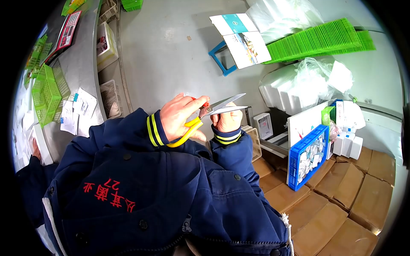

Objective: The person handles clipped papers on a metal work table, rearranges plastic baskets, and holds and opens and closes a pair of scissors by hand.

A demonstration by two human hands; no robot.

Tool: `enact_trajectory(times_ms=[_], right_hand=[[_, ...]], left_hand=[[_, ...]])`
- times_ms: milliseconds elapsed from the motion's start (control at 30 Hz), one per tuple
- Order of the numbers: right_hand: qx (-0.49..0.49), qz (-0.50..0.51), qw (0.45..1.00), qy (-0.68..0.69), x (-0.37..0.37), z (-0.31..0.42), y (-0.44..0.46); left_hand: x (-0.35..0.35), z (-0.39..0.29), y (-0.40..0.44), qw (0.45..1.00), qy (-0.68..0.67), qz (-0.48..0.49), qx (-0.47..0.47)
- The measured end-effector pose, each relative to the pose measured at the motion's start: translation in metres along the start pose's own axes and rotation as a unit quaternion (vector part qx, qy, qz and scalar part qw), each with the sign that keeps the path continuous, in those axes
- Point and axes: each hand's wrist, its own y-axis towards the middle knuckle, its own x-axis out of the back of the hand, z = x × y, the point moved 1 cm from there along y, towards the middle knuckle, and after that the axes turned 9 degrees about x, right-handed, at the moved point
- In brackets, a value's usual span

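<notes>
My left hand (177, 115) is wrapped round the handle of a large pair of scissors (185, 135) with yellow and red grips. The blades are spread apart and point right, past my right hand. My right hand (229, 121) is closed, its fingers curled up against the lower blade. Whether it pinches that blade or some small thing behind it cannot be made out. Both hands are in front of my chest, in dark blue sleeves with yellow bands at the cuffs.
Flat brown cartons (320, 222) cover the lower right, with a blue crate (308, 157) of small packets above them. Stacked green baskets (314, 41) and a blue stool (222, 59) stand ahead. On the left, a metal counter (81, 55) holds papers and a scale (67, 34); another person's hand (36, 149) is nearby.
</notes>
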Motion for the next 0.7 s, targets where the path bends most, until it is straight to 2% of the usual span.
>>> enact_trajectory(times_ms=[133,267,367,533,700], right_hand=[[-0.004,-0.007,1.000,-0.003,0.0014,-0.0003,-0.0007],[-0.007,-0.023,1.000,-0.009,0.0039,-0.0027,-0.0016],[0.009,0.014,1.000,-0.014,0.0069,-0.0066,-0.0005],[0.004,-0.006,1.000,0.003,0.0045,-0.0032,0.0017],[-0.011,-0.018,0.999,-0.029,0.0039,-0.0001,0.0035]], left_hand=[[-0.0012,0.0004,0.0030,0.999,-0.023,-0.030,-0.033],[0.0012,-0.0021,0.0041,1.000,-0.003,-0.003,-0.008],[0.0008,-0.0027,0.0036,1.000,-0.012,-0.013,-0.007],[0.0030,-0.0015,0.0040,0.998,-0.011,-0.054,-0.042],[0.0032,0.0041,0.0013,0.999,0.004,-0.030,-0.026]])
